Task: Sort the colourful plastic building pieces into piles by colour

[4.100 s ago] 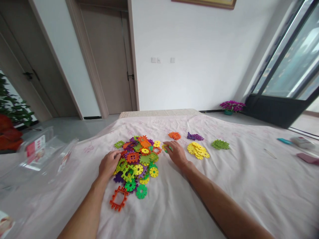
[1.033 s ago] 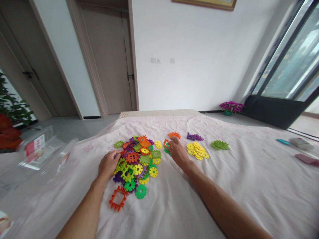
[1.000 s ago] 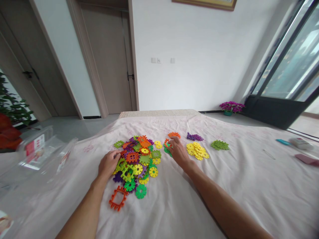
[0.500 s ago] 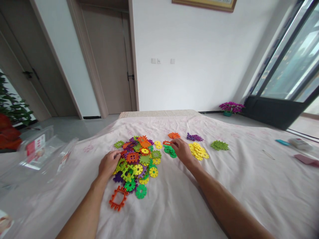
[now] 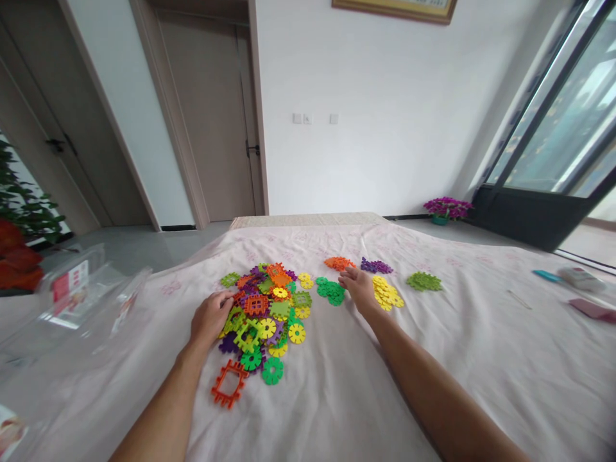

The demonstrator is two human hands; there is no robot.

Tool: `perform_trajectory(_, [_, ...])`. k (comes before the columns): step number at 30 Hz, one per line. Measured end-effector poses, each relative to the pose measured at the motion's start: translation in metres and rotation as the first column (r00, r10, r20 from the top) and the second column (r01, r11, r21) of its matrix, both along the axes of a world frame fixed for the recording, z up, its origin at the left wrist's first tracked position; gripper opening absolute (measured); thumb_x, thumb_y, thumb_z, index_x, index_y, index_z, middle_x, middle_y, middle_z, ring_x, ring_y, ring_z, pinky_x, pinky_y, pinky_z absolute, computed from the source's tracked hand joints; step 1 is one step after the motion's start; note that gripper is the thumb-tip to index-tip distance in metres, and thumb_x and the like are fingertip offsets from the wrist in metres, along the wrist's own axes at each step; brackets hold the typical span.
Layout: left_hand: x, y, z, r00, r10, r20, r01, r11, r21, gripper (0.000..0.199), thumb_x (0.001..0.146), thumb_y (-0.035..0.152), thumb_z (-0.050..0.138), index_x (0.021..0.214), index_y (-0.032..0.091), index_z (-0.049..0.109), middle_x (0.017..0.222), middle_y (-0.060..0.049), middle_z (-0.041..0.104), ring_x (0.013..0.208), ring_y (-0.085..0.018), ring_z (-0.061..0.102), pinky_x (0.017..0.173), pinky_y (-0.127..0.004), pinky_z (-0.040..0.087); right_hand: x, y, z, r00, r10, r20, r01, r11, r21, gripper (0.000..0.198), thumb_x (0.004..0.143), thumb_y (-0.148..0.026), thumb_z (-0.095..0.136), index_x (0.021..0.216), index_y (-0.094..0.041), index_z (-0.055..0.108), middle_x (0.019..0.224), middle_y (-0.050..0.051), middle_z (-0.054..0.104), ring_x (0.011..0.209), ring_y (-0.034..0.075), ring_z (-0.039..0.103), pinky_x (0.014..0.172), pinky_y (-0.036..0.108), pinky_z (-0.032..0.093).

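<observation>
My left hand (image 5: 210, 316) is at the left side of a mixed heap of plastic building pieces (image 5: 270, 308), its finger and thumb closed on the edge of an orange interlocking piece (image 5: 237, 296). My right hand (image 5: 358, 287) is open with nothing in it, just in front of a small orange pile (image 5: 339, 263). Left of its fingers lie green notched discs (image 5: 332, 292); to its right is a pile of yellow discs (image 5: 386, 293). A purple pile (image 5: 376, 265) sits behind it. One orange square frame (image 5: 230, 384) lies at the heap's near end.
Farther right is a light-green pile (image 5: 423, 281). Clear plastic packaging (image 5: 72, 308) stands at the left. A blue item (image 5: 546, 276), a white pack (image 5: 581, 280) and a pink piece (image 5: 593, 309) lie far right on the wrinkled cloth (image 5: 337, 398).
My right hand has let go of an orange piece onto the orange pile, moving slightly right and away from the green discs, its fingers now apart. The left hand is almost unchanged.
</observation>
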State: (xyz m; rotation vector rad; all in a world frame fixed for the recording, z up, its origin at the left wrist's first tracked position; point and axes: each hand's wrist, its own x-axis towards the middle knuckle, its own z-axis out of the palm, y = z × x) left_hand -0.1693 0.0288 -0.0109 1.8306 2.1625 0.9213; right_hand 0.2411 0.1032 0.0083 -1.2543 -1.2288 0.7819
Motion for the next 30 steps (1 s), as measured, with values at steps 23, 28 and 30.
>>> perform_trajectory(23, [-0.001, 0.001, -0.002, 1.0, 0.005, 0.001, -0.005, 1.0, -0.013, 0.037, 0.09, 0.04, 0.043, 0.111, 0.026, 0.069, 0.129, -0.003, 0.065, 0.12, -0.023, 0.058, 0.105, -0.035, 0.042, -0.032, -0.038, 0.017, 0.411, 0.093, 0.907, -0.218, 0.976, -0.001, 0.032, 0.093, -0.027, 0.05, 0.12, -0.024, 0.065, 0.124, 0.007, 0.064, 0.113, 0.02, 0.057, 0.101, 0.03, 0.036])
perform_trajectory(28, [0.0, -0.001, 0.0, 1.0, 0.018, 0.007, -0.018, 1.0, -0.015, 0.036, 0.09, 0.041, 0.044, 0.11, 0.028, 0.069, 0.128, -0.002, 0.066, 0.119, -0.022, 0.059, 0.104, -0.032, 0.042, -0.031, -0.042, 0.018, 0.428, 0.043, 0.903, -0.175, 0.984, 0.036, 0.029, 0.094, -0.036, 0.051, 0.115, -0.022, 0.065, 0.117, 0.008, 0.065, 0.111, 0.021, 0.056, 0.097, 0.03, 0.036])
perform_trajectory(30, [0.001, -0.002, 0.001, 1.0, 0.018, 0.004, -0.018, 1.0, -0.018, 0.036, 0.09, 0.04, 0.043, 0.11, 0.027, 0.07, 0.128, -0.002, 0.066, 0.118, -0.022, 0.059, 0.104, -0.032, 0.042, -0.031, -0.041, 0.018, 0.437, 0.009, 0.9, -0.151, 0.987, 0.064, 0.031, 0.096, -0.04, 0.049, 0.115, -0.022, 0.065, 0.117, 0.008, 0.065, 0.111, 0.021, 0.055, 0.095, 0.029, 0.036])
